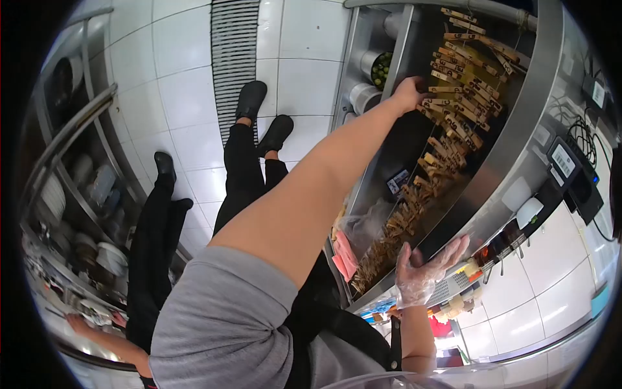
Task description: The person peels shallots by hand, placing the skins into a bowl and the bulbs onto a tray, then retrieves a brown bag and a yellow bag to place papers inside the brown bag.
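Observation:
My left hand [408, 94], bare and stretched far forward, has its curled fingers at the end of a wooden clothespin [429, 95]. The fingertips are partly hidden, but they seem to pinch it. Around it hangs a dense row of wooden clothespins [453, 139] with dark markings, along the inside of a steel counter [512, 129]. Nearer to me, my right hand [416, 275] wears a clear plastic glove. Its thumb and fingers are spread apart beside the counter's steel edge, and I see nothing held in it.
Metal containers [364, 97], one with green pieces [381, 68], stand beside the clothespins. A pink cloth [345, 256] and clear plastic bag [369, 227] lie nearer me. Black devices with cables [576, 172] sit at right. Another person's legs [150, 240] stand at left, by metal shelving [78, 175].

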Motion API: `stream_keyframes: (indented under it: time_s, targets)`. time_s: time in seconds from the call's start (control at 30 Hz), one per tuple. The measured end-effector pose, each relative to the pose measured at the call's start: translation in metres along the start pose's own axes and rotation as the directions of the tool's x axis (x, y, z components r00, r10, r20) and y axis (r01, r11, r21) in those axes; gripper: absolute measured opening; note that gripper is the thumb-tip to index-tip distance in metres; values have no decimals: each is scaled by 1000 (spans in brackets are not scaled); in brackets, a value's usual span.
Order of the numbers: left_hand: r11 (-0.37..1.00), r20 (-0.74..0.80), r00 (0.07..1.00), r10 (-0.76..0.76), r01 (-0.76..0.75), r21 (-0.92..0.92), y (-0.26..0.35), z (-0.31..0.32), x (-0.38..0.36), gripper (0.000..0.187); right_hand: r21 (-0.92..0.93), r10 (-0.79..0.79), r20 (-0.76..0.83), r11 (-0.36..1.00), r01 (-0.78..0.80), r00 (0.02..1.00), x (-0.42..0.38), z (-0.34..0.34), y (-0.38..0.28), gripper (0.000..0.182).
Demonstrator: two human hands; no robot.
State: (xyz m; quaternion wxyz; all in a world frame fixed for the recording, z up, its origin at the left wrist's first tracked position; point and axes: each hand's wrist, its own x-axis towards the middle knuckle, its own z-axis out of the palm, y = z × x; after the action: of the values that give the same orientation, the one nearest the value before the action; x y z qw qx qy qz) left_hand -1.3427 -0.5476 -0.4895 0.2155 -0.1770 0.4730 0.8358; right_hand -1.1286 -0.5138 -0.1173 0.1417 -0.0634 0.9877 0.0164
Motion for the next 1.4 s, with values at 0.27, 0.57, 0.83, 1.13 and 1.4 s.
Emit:
stream_keyframes:
  time_s: [0.27,0.57,0.83,1.13,1.4]
  targets:
    - [454,110,964,-240,211,-866,-25,76,63,54,-71,-20,-41,997,17,999,-2,6,9,105]
    - [504,4,949,-315,171,-846,-23,89,45,58,-117,-34,-52,993,28,998,3,5,9,106]
    - [596,-110,944,-311,103,-796,-12,76,41,62,-110,31,-29,993,-34,999,1,4,6,110]
    - [992,-310,949,57,-89,-88,30,-71,-64,71,-103,6,-18,995,-8,1000,1,5,10,111]
    - [801,-137,969,-205,86,-592,42,-130,-93,57,-72,-12,-23,997,11,1000,2,4,8,111]
